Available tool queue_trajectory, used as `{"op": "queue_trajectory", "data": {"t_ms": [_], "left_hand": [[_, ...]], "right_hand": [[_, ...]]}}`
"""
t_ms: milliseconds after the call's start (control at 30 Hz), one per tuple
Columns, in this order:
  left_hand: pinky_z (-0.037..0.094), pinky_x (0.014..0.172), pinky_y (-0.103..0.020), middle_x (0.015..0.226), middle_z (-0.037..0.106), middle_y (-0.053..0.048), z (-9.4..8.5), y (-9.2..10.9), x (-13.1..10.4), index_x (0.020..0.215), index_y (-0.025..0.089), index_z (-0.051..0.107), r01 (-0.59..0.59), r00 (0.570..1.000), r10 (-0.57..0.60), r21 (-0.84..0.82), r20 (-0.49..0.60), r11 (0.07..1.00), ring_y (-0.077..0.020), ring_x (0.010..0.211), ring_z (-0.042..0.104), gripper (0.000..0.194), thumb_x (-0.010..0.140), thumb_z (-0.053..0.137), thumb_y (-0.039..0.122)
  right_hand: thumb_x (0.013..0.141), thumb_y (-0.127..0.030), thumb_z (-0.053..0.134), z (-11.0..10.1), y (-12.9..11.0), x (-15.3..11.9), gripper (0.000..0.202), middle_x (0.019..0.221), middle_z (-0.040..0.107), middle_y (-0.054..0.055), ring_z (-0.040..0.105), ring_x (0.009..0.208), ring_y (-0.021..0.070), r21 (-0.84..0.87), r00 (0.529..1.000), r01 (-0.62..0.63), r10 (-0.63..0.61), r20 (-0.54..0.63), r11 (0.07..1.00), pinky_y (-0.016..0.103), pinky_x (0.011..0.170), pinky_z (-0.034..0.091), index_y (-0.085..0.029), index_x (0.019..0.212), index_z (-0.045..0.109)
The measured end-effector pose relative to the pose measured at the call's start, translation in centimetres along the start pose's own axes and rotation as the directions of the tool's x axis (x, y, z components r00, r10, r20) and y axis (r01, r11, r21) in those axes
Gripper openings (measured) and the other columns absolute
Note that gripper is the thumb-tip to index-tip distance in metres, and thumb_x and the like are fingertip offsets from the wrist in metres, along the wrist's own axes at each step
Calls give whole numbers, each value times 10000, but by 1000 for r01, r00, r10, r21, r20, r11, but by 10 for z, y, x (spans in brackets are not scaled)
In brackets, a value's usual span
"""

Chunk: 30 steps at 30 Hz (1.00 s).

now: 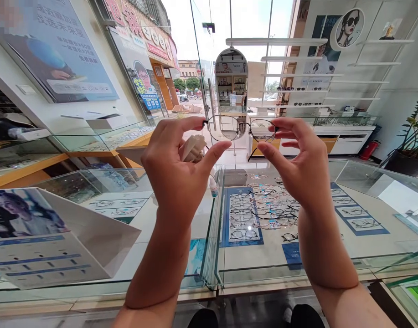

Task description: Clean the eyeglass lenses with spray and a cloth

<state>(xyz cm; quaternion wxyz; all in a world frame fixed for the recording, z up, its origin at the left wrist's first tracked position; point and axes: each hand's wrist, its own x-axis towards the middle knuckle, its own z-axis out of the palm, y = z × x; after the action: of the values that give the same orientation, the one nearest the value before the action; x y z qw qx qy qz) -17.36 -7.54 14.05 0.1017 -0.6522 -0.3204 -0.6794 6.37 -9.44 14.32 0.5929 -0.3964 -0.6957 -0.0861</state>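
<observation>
Both hands hold up a pair of thin dark-rimmed eyeglasses [243, 125] in front of me, above the glass counter. My left hand [181, 155] pinches the left end of the frame between thumb and finger. A crumpled pale tissue or cloth [194, 148] is tucked in that same palm. At the other end, my right hand [294, 152] grips the right side of the frame with the fingertips. One temple arm hangs down below the right lens. The view through the lenses shows the doorway and an oval mirror [231, 82].
Below lies a glass display counter [263, 273] with rows of eyeglasses on a blue tray [225, 218]. A small dropper bottle [213, 187] stands near the counter joint. A desk calendar [89, 237] is at left. Wall shelves [294, 59] and a fire extinguisher [369, 149] are farther back.
</observation>
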Motion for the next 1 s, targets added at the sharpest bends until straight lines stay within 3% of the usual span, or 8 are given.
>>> {"op": "queue_trajectory", "data": {"t_ms": [200,567,767,1000], "left_hand": [[651,882,-493,1187,790,-64,0,5,1,1198,365,807,11,1000,-12,40,8,999,-336,1160,748,407,922,912,645],[683,910,-480,1170,821,-51,-2,2,1,1188,364,819,-23,999,22,41,27,999,-320,1107,783,442,892,932,671],[679,911,-458,1238,819,-63,3,-8,-1,1246,333,807,55,996,-53,-28,70,998,-337,1247,784,459,921,922,636],[678,869,-440,1203,838,-51,5,-11,-1,1215,327,816,54,997,-53,-17,57,998,-302,1156,803,418,926,926,607]], "right_hand": [[992,-542,791,-4,1,0,448,1383,765,124,768,1128,310,-15,999,-26,26,31,1000,519,959,647,-287,1356,731],[996,-543,810,-4,0,-1,434,1345,753,108,738,1142,321,-54,999,33,-34,-17,998,529,963,660,-321,1357,715],[1007,-506,789,-1,-9,-3,404,1328,719,113,708,1163,343,-82,995,56,-62,-71,995,572,1011,644,-323,1358,705],[1026,-516,767,4,-11,-4,402,1325,681,116,683,1204,350,-72,993,66,-72,-88,995,578,1032,625,-329,1374,694]]}}
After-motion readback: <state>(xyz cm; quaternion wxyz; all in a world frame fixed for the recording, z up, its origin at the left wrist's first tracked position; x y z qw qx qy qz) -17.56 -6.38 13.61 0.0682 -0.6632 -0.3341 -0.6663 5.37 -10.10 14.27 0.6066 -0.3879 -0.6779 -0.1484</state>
